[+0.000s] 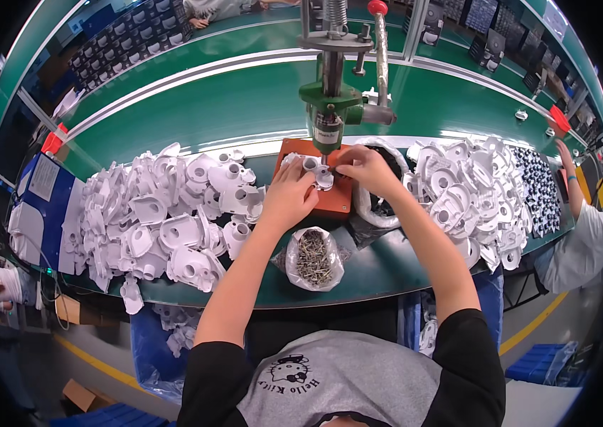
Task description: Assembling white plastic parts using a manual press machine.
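A white plastic part with round openings sits on the orange base of a bench press, right below its narrow tip. My left hand grips this part from the left, its fingers curled over the edge. On the other side my right hand has thumb and forefinger closed together beside the tip. Whatever lies in that pinch is too small to make out. Just in front of the base stands a clear bag of small metal pins or screws.
Heaped white plastic parts cover the bench's left; a second pile lies right, beside rows of small dark pieces. A bag with black contents adjoins the base. The press lever rises above. At far right is another person's arm.
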The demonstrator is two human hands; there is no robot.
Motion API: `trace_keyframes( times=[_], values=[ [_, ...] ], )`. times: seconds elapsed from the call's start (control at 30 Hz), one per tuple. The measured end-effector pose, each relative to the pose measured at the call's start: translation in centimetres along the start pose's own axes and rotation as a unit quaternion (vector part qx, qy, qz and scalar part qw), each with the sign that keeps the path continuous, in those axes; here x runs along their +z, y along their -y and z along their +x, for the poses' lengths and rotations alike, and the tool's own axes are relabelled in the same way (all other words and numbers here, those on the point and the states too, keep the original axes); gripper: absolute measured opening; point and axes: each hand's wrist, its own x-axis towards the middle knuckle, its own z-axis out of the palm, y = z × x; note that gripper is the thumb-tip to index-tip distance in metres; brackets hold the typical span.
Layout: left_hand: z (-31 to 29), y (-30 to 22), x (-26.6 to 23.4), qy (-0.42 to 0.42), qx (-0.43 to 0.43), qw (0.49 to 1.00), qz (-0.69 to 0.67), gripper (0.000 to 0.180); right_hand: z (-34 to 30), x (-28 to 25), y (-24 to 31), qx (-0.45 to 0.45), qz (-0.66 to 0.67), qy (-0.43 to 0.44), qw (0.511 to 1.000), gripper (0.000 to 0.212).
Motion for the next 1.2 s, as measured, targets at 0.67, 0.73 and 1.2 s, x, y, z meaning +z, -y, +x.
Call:
trace_keyframes(
  times=[0.67, 0.73, 1.2],
  values=[
    [0.1, -0.2, 0.1, -0.028, 0.009, 1.0, 0.009, 0.021, 1.5, 4.6, -0.9, -0.014, -0.247, -0.101, 0.964, 0.027],
    [0.1, -0.2, 0.1, -0.046, 0.009, 0.999, 0.016, 0.021, 1.3, 4.8, -0.9, -0.038, -0.245, -0.131, 0.96, 0.03],
    [0.0, -0.6, 0.1, -0.049, -0.003, 0.999, 0.019, 0.022, -10.3, 5.3, 5.7, -0.228, -0.202, 0.168, 0.938, 0.011]
  ],
)
